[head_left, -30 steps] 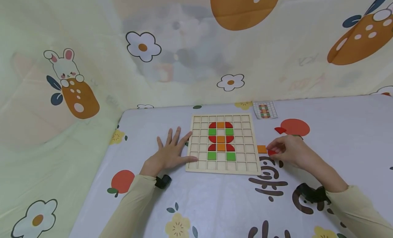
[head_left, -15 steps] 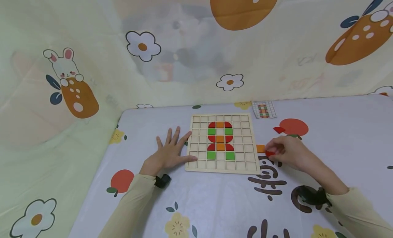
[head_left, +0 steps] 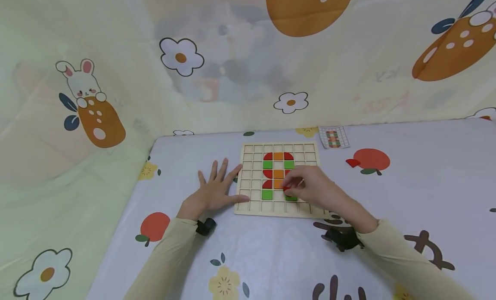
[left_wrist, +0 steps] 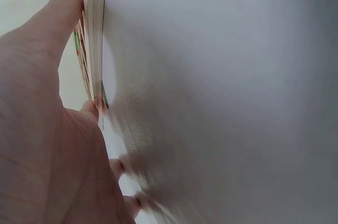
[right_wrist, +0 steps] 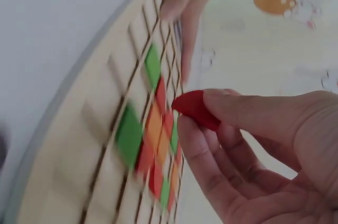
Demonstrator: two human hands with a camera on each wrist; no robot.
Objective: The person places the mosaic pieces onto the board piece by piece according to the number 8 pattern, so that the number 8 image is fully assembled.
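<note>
A square wooden grid board (head_left: pixel 255 208) lies on the table, with red quarter-circle, orange square and green square (head_left: pixel 267 194) pieces set in its middle cells. My left hand (head_left: pixel 211 193) lies spread at its left side; thumb and index finger touch that edge, as the left wrist view also shows. Over the board's lower right part is my right hand (head_left: pixel 315 186). Between thumb and fingertips it pinches a red quarter-circle piece (right_wrist: pixel 198 109), held just above the cells near a green square (right_wrist: pixel 128 135). Part of the pattern is hidden under this hand.
Behind the board's right corner lies a small card (head_left: pixel 334 137) printed with a coloured grid pattern. A loose red piece (head_left: pixel 352 163) sits right of the board, by a printed fruit on the tablecloth. A patterned curtain (head_left: pixel 232 85) hangs at the back.
My right hand has moved left from the tablecloth beside the board to over the grid, carrying the red quarter-circle piece. The left hand has stayed at the board's edge.
</note>
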